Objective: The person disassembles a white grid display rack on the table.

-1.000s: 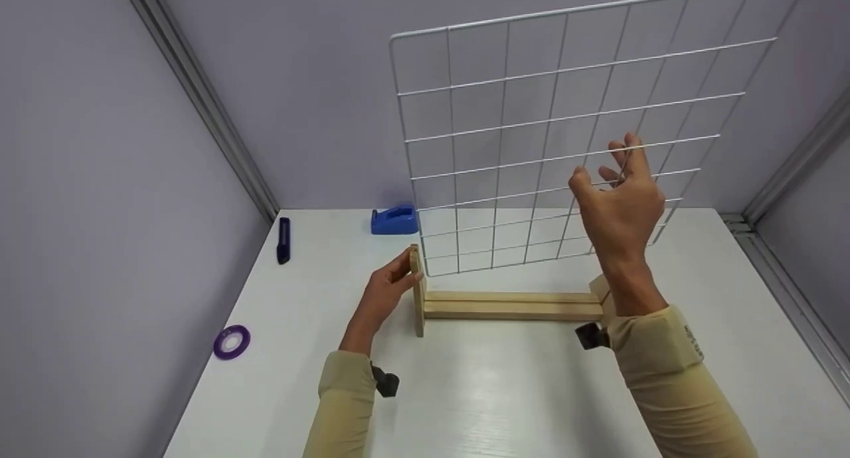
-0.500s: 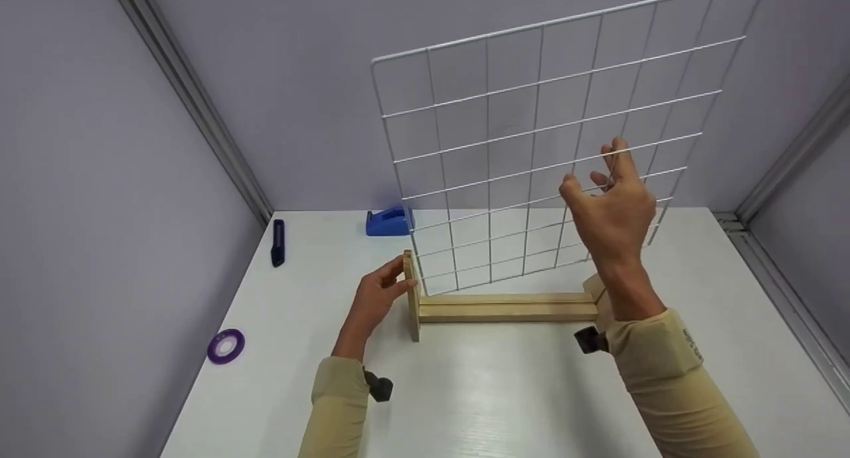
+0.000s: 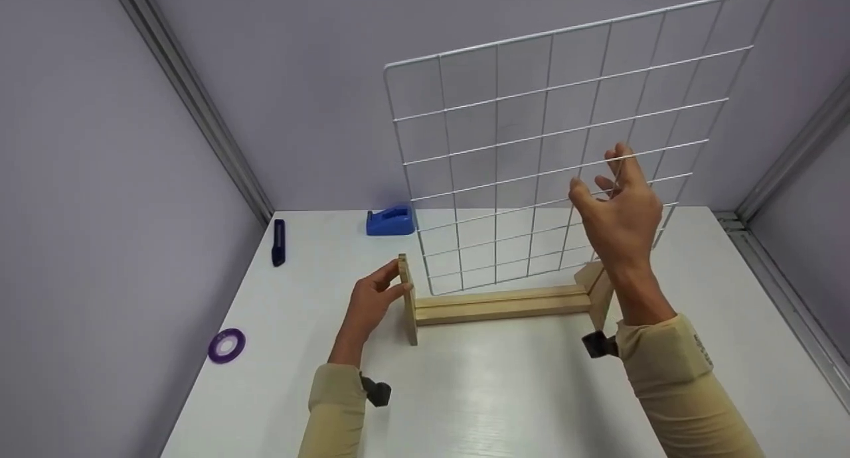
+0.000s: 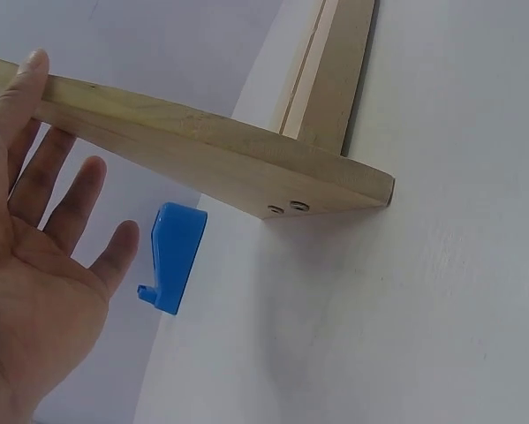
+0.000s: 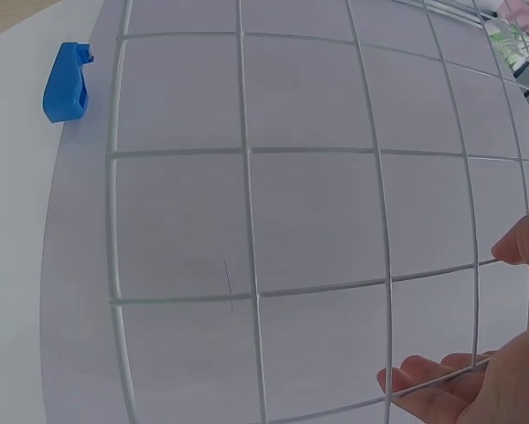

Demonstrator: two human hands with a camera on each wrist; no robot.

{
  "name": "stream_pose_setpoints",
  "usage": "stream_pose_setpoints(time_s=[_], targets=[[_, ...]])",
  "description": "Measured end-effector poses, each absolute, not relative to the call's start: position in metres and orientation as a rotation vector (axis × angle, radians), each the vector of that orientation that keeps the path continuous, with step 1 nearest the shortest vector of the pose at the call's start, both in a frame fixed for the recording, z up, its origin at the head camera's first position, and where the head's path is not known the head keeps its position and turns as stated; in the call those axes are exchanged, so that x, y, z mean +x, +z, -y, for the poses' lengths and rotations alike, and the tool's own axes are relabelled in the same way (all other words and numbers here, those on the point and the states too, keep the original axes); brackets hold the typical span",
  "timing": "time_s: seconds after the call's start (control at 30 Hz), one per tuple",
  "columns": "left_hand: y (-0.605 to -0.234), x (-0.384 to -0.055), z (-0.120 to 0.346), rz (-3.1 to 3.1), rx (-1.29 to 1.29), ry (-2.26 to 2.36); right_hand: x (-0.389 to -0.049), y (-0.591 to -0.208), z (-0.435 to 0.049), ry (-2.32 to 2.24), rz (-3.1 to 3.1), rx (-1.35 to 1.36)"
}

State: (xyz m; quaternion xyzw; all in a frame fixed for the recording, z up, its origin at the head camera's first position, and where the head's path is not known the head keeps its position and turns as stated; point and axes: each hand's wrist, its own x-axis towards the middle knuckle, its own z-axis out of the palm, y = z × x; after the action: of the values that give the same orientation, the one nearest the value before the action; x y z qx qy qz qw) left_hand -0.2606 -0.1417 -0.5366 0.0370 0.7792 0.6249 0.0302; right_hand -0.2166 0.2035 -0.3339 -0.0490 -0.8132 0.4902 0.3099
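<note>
My left hand (image 3: pixel 372 302) pinches the upper edge of the left end board of a wooden stand (image 3: pixel 501 306). Its thumb lies on one face and its fingers on the other. Two screw heads show low on that end board (image 4: pixel 220 150) in the left wrist view. A white wire grid panel (image 3: pixel 497 44) is held up behind the stand by my right hand (image 3: pixel 624 222), whose fingers reach through the mesh and curl round the wires. The panel leans, its right side higher. Its lower edge hangs just behind the stand's rail; whether they touch, I cannot tell. My right forearm partly hides the right end board (image 3: pixel 597 295).
A blue tape dispenser (image 3: pixel 390 221) stands at the back of the white table (image 3: pixel 465 398), close to the panel's left edge. On the left lie a dark blue box cutter (image 3: pixel 279 243) and a purple tape roll (image 3: pixel 226 346). Grey walls surround the table.
The grid panel has come down, its lower left corner closer to the stand. My left hand has shifted left and nearer with the end board, so the stand has turned slightly.
</note>
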Motion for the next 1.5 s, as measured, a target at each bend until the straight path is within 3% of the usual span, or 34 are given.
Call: stream_pose_setpoints(time_s=[1.5], targets=[[-0.539, -0.233, 0.151, -2.523, -0.036, 2.038, -0.202, -0.369, -0.238, 1.265, 2.249, -0.149]])
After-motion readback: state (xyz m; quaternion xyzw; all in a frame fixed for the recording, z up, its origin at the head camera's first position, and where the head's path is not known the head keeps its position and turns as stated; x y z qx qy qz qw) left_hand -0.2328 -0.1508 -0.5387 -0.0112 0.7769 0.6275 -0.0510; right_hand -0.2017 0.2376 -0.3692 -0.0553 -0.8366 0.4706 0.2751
